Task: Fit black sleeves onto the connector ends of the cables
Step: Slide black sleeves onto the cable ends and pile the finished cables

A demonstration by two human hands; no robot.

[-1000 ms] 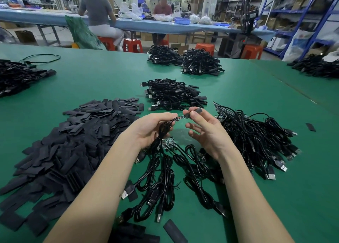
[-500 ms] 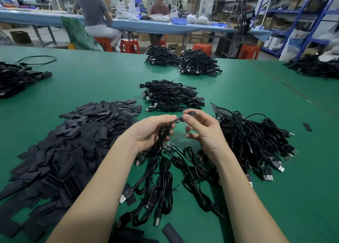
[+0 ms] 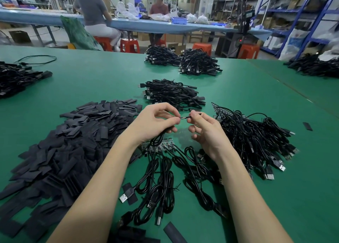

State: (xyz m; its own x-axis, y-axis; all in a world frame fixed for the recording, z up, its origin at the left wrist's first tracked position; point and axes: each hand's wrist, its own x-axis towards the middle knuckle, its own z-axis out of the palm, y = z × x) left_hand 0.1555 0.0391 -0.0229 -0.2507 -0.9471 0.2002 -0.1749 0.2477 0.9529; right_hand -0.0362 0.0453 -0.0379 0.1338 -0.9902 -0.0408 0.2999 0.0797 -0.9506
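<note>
Head view: both hands meet above the green worktop point(image 3: 238, 96), just in front of the person. The left hand point(image 3: 156, 123) has its fingers curled round a black cable point(image 3: 161, 137), pinching it near its end, and the rest of that cable drops from the palm into the loose coils lying below. The right hand point(image 3: 205, 131) pinches something small and dark between thumb and forefinger, right against the left fingertips; it looks like a sleeve point(image 3: 188, 117) on or at the cable's end, though it is too small here to say how far on it sits, if at all.

Spare black sleeves point(image 3: 69, 142) lie heaped on the worktop to the left, an untidy pile of cables point(image 3: 253, 138) lies to the right, and a tidier bundle point(image 3: 172, 93) sits just beyond the hands.

The likely trouble is at the pinch. A flat sleeve may not open for the end, so it could buckle or catch on an edge if pushed at a slant. The hanging cable runs into the coils below, and a tug from that tangle could drag the end back out. A loosened right pinch would drop the sleeve among the black cables, where it would be hard to spot
</note>
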